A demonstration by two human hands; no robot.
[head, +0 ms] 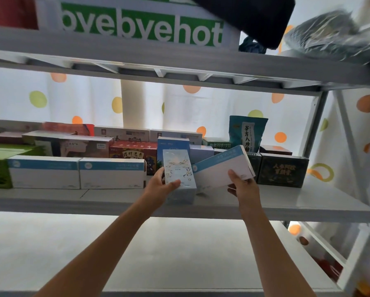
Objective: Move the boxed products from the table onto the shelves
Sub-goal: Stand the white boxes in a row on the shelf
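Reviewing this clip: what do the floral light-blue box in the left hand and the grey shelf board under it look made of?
Floral light-blue box: likely coated paperboard, with crisp folded edges, printed art and a slight sheen. Grey shelf board: smooth and matte, probably painted metal or laminate; the look leaves it open. The left hand grips the box, which seems to rest upright on the board.

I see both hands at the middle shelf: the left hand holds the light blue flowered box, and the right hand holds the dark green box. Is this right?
Not quite. In the head view the right hand holds the tilted white box with a blue stripe, not the dark green box, which stands untouched on the middle shelf. The left hand does hold the light blue flowered box.
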